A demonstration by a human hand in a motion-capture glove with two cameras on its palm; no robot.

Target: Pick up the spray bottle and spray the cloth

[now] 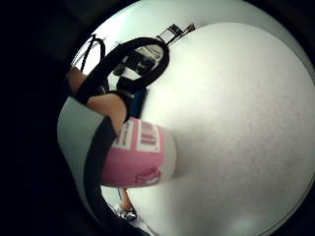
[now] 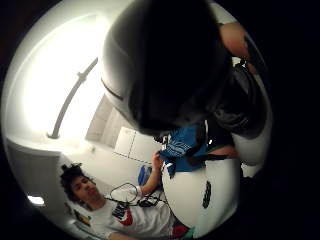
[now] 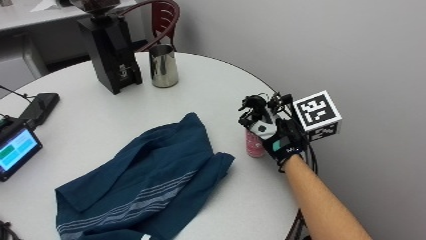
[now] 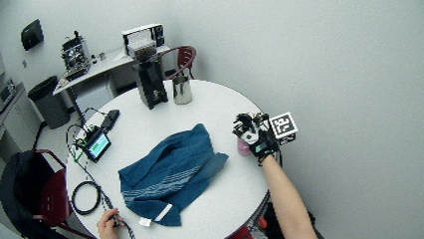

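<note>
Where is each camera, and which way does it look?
Little finger side palm view: on the palm, facing the pink spray bottle and white table; straps show.
Thumb side palm view: on the palm, looking across at the blue cloth.
Outside view: above the table, showing the gloved right hand around the bottle.
Wide outside view: higher, same scene.
All share the table.

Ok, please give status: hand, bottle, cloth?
Right hand grips pink spray bottle at table edge. Blue cloth lies beside, spread out. Nothing between.
</note>
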